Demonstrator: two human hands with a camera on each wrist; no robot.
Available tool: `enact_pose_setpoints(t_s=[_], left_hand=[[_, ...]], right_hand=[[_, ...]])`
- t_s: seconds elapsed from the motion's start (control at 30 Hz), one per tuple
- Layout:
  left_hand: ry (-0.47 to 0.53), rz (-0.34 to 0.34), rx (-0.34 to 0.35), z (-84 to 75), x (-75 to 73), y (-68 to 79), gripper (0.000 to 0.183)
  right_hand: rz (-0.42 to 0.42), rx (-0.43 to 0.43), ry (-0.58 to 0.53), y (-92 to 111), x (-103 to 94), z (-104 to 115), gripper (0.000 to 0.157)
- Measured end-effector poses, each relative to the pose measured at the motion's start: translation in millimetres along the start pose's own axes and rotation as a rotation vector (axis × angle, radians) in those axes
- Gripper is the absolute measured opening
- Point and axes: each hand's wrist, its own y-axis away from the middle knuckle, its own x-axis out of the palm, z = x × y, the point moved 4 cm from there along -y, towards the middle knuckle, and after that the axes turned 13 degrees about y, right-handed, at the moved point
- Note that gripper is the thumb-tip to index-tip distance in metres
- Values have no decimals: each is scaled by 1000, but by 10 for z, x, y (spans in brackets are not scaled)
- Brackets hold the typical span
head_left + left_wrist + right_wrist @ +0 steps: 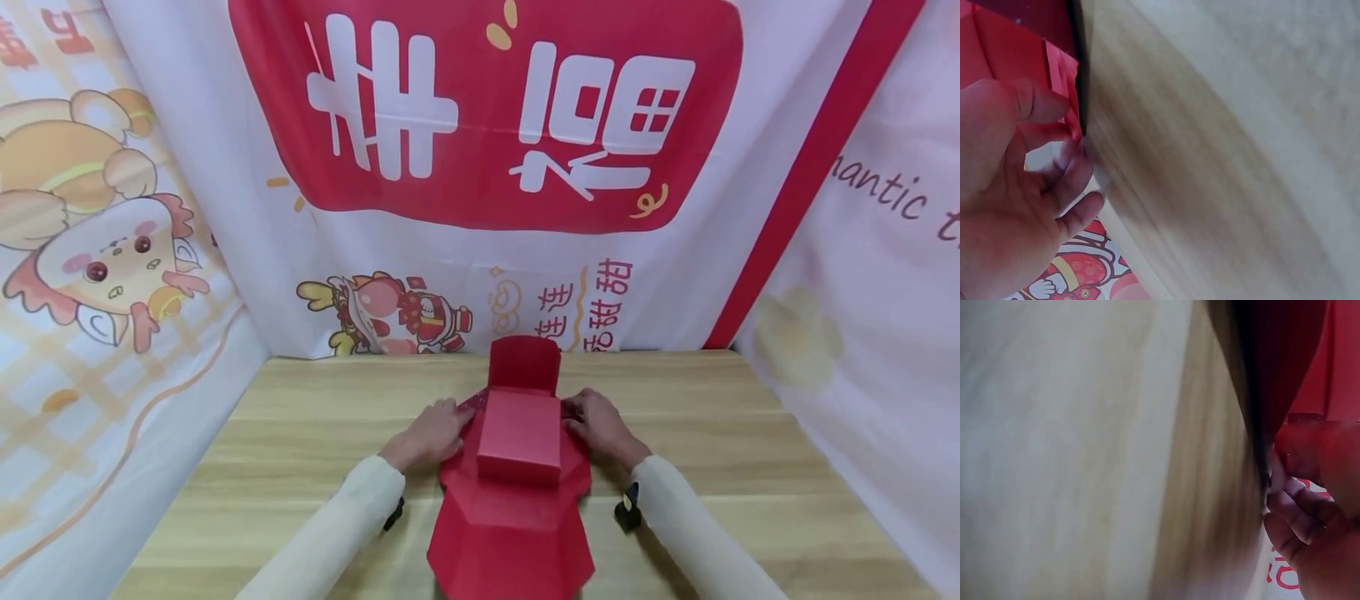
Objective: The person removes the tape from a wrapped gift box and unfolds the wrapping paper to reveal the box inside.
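Observation:
A red cardboard sheet (513, 550) with creased flaps lies unfolded on the table, its far flap (525, 362) standing up. On its middle sits a smaller closed red box (520, 425). At the sheet's far left side my left hand (431, 429) pinches a flap edge; in the left wrist view the thumb and index finger of that hand (1029, 156) meet on the red card (1016, 56). Opposite it, my right hand (600, 423) pinches the far right flap. The right wrist view has this hand (1316, 500) with its thumb and fingers at the red card's edge (1285, 356).
The wood-grain table (285, 467) stretches out on both sides of the card. Behind it hangs a white and red printed cloth (480, 242), and more printed cloths close in the left side (187, 375) and the right side (847, 333).

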Motion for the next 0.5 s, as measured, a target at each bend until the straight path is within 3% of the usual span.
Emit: enact_pose_setpoints(t_s=[0.17, 0.3, 0.5], left_hand=[[30, 12, -9, 13, -23, -18, 54], [106, 41, -8, 44, -6, -33, 50], [153, 69, 17, 40, 3, -17, 50]], right_hand=[[34, 52, 42, -83, -1, -13, 18], [55, 79, 77, -118, 12, -24, 17], [81, 149, 44, -126, 23, -80, 19]])
